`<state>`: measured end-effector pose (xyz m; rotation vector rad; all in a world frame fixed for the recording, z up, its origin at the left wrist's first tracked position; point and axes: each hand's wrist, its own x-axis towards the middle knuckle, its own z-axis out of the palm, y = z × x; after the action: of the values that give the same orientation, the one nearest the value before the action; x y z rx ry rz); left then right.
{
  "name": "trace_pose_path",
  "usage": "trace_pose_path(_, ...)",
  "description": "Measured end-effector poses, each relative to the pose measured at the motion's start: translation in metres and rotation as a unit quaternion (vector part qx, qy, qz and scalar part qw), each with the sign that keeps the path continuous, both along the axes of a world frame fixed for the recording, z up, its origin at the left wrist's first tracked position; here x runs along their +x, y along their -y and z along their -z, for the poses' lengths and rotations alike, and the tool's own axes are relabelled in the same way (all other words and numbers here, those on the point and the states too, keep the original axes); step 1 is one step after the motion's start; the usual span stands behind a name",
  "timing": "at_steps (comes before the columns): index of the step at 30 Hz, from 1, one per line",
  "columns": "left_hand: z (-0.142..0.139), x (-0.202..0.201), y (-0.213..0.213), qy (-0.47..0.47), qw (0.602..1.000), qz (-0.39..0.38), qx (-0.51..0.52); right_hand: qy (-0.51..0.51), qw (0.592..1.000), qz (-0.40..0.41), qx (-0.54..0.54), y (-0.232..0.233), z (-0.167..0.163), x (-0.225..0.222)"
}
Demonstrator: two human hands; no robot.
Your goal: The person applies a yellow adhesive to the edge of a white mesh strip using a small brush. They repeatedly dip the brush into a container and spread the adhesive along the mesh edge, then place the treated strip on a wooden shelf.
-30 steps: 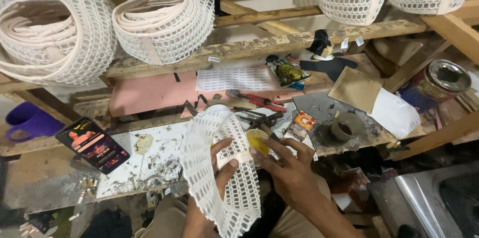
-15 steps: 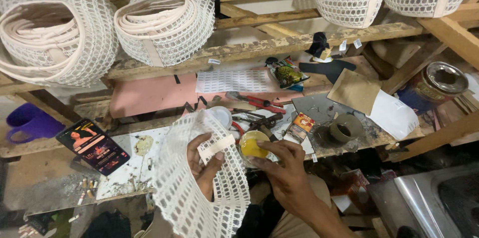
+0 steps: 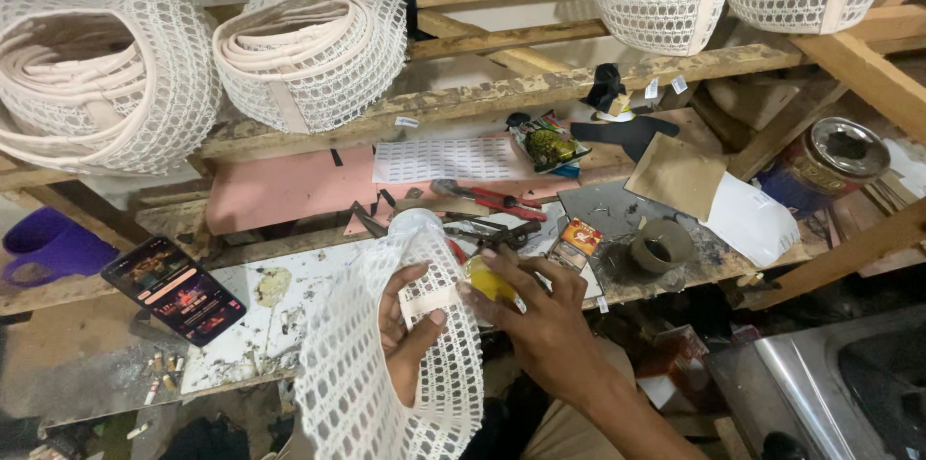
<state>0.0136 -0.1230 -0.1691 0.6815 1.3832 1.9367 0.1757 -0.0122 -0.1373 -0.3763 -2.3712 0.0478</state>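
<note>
- Left hand (image 3: 405, 344) sits inside a white mesh shoe upper (image 3: 386, 373), thumb pinching its beige strip.
- Right hand (image 3: 540, 320) rests fingers spread on a yellow glue pot (image 3: 487, 282), beside the upper, above the stained surface (image 3: 260, 315).
- A phone (image 3: 174, 288) lies at left.

1. Left hand (image 3: 403, 344) raised palm toward camera, fingers curled, thumb tip pressing forward.
2. Right hand (image 3: 540, 320) palm down, fingers spread, reaching left toward left thumb.
3. Right forearm running in from lower right.
</note>
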Motion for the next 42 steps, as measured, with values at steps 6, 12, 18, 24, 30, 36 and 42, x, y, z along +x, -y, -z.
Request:
trace_pose_path(6, -0.002, -0.029, -0.001, -0.107, 0.989, -0.099, 0.011, -0.042, 0.991, -0.013, -0.125, -0.001, 0.008, 0.003)
trace_pose_path(12, 0.007, -0.049, -0.015, 0.082, 0.985, -0.136, 0.069, 0.047, 0.986, 0.048, -0.154, -0.014, 0.017, -0.007)
trace_pose_path(18, 0.010, -0.052, -0.024, -0.026, 0.984, -0.122, 0.124, 0.112, 0.976, 0.078, -0.172, -0.020, 0.024, -0.019)
trace_pose_path(24, -0.013, -0.024, -0.007, 0.059, 0.994, -0.093, -0.005, 0.199, 0.956, 0.096, -0.191, -0.030, 0.018, -0.042)
trace_pose_path(30, -0.007, -0.028, 0.002, 0.073, 0.996, -0.044, -0.026, 0.185, 0.964, 0.104, -0.160, -0.032, 0.020, -0.037)
trace_pose_path(36, 0.030, -0.030, 0.010, 0.078, 0.996, -0.020, 0.021, 0.222, 0.954, 0.089, -0.181, -0.030, 0.024, -0.039)
trace_pose_path(42, 0.017, -0.026, 0.013, 0.097, 0.994, -0.040, -0.024, 0.097, 0.980, 0.106, -0.138, -0.026, 0.018, -0.021)
